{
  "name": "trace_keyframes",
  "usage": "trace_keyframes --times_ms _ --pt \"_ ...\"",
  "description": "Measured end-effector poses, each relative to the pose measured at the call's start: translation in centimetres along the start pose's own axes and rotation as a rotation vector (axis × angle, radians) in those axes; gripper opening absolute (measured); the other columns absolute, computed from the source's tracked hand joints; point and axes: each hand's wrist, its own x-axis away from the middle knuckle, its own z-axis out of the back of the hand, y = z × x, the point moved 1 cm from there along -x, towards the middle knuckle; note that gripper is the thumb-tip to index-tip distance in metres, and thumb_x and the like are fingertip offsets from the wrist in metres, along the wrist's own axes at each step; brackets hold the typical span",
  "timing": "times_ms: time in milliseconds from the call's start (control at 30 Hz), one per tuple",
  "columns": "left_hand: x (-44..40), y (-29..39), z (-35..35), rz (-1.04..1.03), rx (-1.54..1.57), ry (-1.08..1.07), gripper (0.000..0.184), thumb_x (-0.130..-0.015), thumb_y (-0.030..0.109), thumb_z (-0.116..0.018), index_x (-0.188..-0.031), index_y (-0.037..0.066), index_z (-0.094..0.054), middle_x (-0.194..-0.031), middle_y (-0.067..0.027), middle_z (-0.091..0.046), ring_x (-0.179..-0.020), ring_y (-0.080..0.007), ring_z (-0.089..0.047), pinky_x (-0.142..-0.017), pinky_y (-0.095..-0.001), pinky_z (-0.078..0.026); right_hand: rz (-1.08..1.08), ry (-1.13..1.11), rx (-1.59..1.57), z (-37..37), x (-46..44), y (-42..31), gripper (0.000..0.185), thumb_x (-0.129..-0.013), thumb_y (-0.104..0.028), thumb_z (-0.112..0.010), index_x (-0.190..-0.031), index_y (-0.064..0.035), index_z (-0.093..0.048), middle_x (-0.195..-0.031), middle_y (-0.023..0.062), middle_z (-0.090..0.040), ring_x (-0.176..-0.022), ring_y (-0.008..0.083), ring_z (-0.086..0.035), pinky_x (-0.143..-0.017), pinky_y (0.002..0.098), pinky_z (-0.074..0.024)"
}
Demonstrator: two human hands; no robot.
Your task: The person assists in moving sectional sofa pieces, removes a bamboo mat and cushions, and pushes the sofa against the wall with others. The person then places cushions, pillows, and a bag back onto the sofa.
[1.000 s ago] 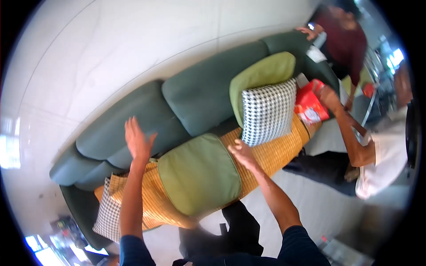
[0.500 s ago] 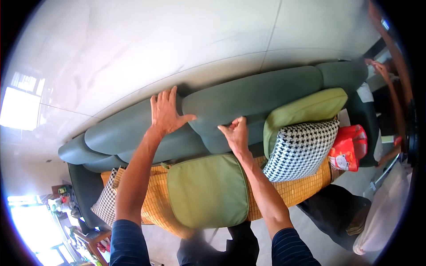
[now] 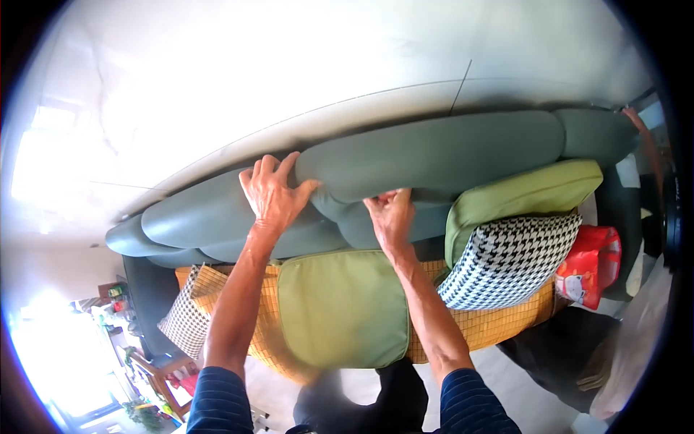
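Both hands at the sofa's backrest

I can make out a pale cartoon animal on the red bag (image 3: 589, 267) at the far right; any lettering is too small for me to read. The backrest (image 3: 434, 152) is smooth, dark green and leather-like, in long padded rolls along a glossy white wall (image 3: 361, 65). A mat (image 3: 499, 324) of small tan tiles covers the seat, with a rounded-square green pad (image 3: 343, 311) lying on it in front of the person. To the right, a black-and-white houndstooth cushion (image 3: 510, 260) leans against a plain green cushion (image 3: 535, 189).

I see the left hand (image 3: 272, 195) spread wide over the join between two rolls, gripping nothing I can see. The right hand (image 3: 391, 217) is partly curled at the middle roll's lower edge; I can't tell whether it pinches anything.
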Motion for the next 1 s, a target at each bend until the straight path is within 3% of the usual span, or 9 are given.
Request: trace_keyframes --times_ms 200,267,333,433,567,667,733,933,1000 --pt "0.1 0.6 0.4 -0.050 0.020 0.011 0.073 -0.061 0.062 -0.064 -0.113 0.011 -0.058 -0.089 -0.0068 -0.056 -0.084 -0.0241 -0.053 -0.076 -0.0372 -0.033 0.055 0.027 0.056 1.1 0.1 0.6 0.045 -0.064 -0.016 -0.079 -0.087 -0.0021 -0.043 -0.070 0.0105 -0.055 -0.061 0.0210 -0.055 -0.057 0.0321 -0.0461" --pt "0.2 -0.2 0.6 -0.019 0.016 -0.106 0.092 -0.058 0.067 -0.062 -0.128 0.011 -0.041 -0.097 -0.0101 -0.056 -0.093 -0.0263 -0.051 -0.082 -0.0404 -0.032 0.086 0.046 0.000 1.3 1.3 1.0 0.046 -0.061 -0.015 -0.080 -0.084 -0.0018 -0.043 -0.064 0.0084 -0.055 -0.056 0.0177 -0.054 -0.054 0.0295 -0.0471" --pt "-0.2 -0.5 1.0 -0.058 0.074 -0.135 0.096 -0.058 0.068 -0.062 -0.130 0.010 -0.038 -0.100 -0.0117 -0.054 -0.096 -0.0266 -0.049 -0.085 -0.0420 -0.031 0.099 0.014 0.030 1.8 1.6 0.3 0.046 -0.061 -0.013 -0.080 -0.085 -0.0017 -0.043 -0.064 0.0080 -0.054 -0.056 0.0173 -0.053 -0.053 0.0295 -0.0470" --pt "-0.9 -0.9 1.9 -0.156 0.038 -0.241 0.093 -0.061 0.067 -0.060 -0.131 0.012 -0.037 -0.103 -0.0125 -0.052 -0.099 -0.0264 -0.047 -0.086 -0.0417 -0.031 0.072 -0.028 0.084 2.4 2.1 -0.9 0.046 -0.062 -0.015 -0.080 -0.087 -0.0022 -0.043 -0.064 0.0075 -0.053 -0.055 0.0170 -0.053 -0.053 0.0296 -0.0466" --pt "-0.5 -1.1 2.4 -0.299 0.122 -0.115 0.076 -0.067 0.060 -0.060 -0.127 0.017 -0.043 -0.104 -0.0107 -0.052 -0.099 -0.0270 -0.047 -0.085 -0.0392 -0.032 0.066 -0.085 0.148 2.5 3.1 0.1 0.046 -0.064 -0.020 -0.078 -0.091 -0.0043 -0.044 -0.069 0.0081 -0.054 -0.060 0.0182 -0.053 -0.056 0.0308 -0.0458" --pt "-0.8 -0.9 2.9 -0.312 0.205 -0.097 0.064 -0.071 0.051 -0.061 -0.121 0.013 -0.050 -0.097 -0.0090 -0.058 -0.094 -0.0263 -0.050 -0.084 -0.0387 -0.032 0.093 -0.080 0.275 2.9 4.4 -0.3 0.044 -0.070 -0.023 -0.074 -0.097 -0.0040 -0.046 -0.077 0.0099 -0.057 -0.069 0.0181 -0.056 -0.064 0.0317 -0.0473" --pt "-1.0 -0.8 3.0 -0.267 0.250 -0.115 0.061 -0.071 0.047 -0.062 -0.119 0.012 -0.051 -0.097 -0.0090 -0.059 -0.094 -0.0267 -0.049 -0.084 -0.0386 -0.032 -0.037 -0.118 0.256 3.1 5.4 1.0 0.044 -0.072 -0.025 -0.072 -0.102 -0.0027 -0.047 -0.083 0.0111 -0.059 -0.075 0.0192 -0.059 -0.068 0.0322 -0.0484" --pt "-1.1 -0.8 3.5 -0.230 0.303 -0.126 0.061 -0.069 0.046 -0.063 -0.117 0.010 -0.052 -0.099 -0.0093 -0.058 -0.097 -0.0266 -0.048 -0.087 -0.0389 -0.031 -0.215 -0.143 0.165 5.7 12.9 5.1 0.032 -0.076 -0.021 -0.067 -0.096 -0.0022 -0.051 -0.078 0.0105 -0.058 -0.070 0.0211 -0.058 -0.062 0.0331 -0.0478" --pt "-1.1 -0.9 3.5 -0.230 0.307 -0.124 0.062 -0.068 0.047 -0.063 -0.117 0.010 -0.052 -0.100 -0.0095 -0.057 -0.097 -0.0269 -0.048 -0.087 -0.0390 -0.030 -0.330 -0.315 0.497 9.0 14.4 -1.8 0.029 -0.079 -0.020 -0.065 -0.096 -0.0009 -0.051 -0.077 0.0102 -0.058 -0.069 0.0184 -0.058 -0.060 0.0310 -0.0468"
